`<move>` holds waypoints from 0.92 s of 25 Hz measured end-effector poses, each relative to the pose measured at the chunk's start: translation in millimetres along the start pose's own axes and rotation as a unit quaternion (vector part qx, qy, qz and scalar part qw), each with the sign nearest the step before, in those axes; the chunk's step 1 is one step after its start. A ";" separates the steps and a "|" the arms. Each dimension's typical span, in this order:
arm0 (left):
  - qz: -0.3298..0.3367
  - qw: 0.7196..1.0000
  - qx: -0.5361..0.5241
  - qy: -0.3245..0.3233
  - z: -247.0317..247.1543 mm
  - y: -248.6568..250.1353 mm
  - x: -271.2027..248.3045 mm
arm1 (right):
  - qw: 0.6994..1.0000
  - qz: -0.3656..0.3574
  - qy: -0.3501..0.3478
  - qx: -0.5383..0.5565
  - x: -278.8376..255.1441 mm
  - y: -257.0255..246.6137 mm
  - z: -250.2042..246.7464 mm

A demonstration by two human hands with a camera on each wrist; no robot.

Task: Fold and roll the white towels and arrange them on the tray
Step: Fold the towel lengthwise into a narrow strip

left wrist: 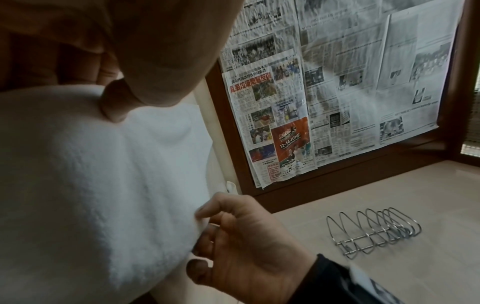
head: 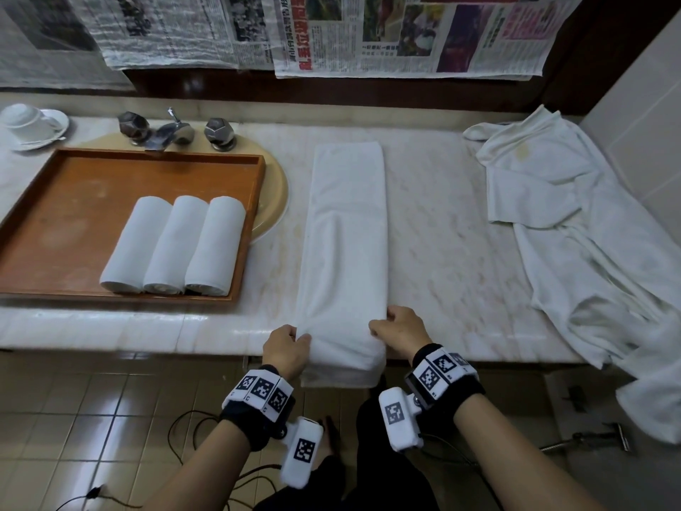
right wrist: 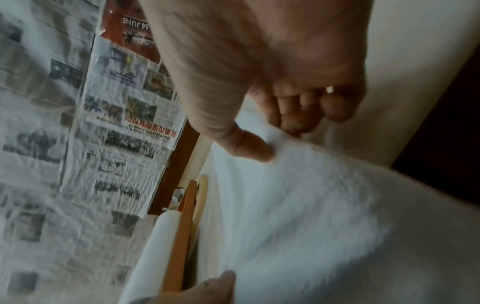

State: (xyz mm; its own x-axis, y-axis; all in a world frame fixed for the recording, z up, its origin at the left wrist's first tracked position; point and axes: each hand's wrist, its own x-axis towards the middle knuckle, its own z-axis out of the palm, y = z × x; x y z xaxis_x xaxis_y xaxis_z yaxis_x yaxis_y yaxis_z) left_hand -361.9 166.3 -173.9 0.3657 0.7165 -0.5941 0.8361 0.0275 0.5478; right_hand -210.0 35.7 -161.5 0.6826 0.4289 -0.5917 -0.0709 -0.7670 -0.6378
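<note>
A white towel (head: pixel 346 230), folded into a long strip, lies lengthwise on the marble counter with its near end hanging over the front edge. My left hand (head: pixel 300 339) grips the near left corner, thumb on top of the towel (left wrist: pixel 91 174). My right hand (head: pixel 379 326) pinches the near right corner between thumb and fingers (right wrist: pixel 291 123). Left of the strip, a wooden tray (head: pixel 73 201) holds three rolled white towels (head: pixel 173 245) side by side. The tray edge (right wrist: pixel 182 236) and one roll (right wrist: pixel 153 246) show in the right wrist view.
A heap of loose white towels (head: pixel 575 215) covers the counter's right end and spills over its edge. Behind the tray are a faucet (head: pixel 173 130) and an upturned cup on a saucer (head: pixel 29 121). Newspaper (head: pixel 405 31) covers the back wall. A wire rack (left wrist: pixel 374 232) lies on the floor.
</note>
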 end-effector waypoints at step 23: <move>-0.007 0.999 0.045 -0.001 -2.6 -2.5 3.3 | 0.997 -0.075 0.026 -0.017 2.1 22.7 7.3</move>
State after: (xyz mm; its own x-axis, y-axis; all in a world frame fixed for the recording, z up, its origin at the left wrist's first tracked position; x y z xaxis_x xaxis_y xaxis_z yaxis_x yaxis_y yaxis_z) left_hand -363.9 170.4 -175.8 0.3540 0.7145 -0.6035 0.8751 -0.0254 0.4833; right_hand -215.5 22.7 -180.9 0.7199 0.5159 -0.4644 0.0593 -0.7123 -0.6993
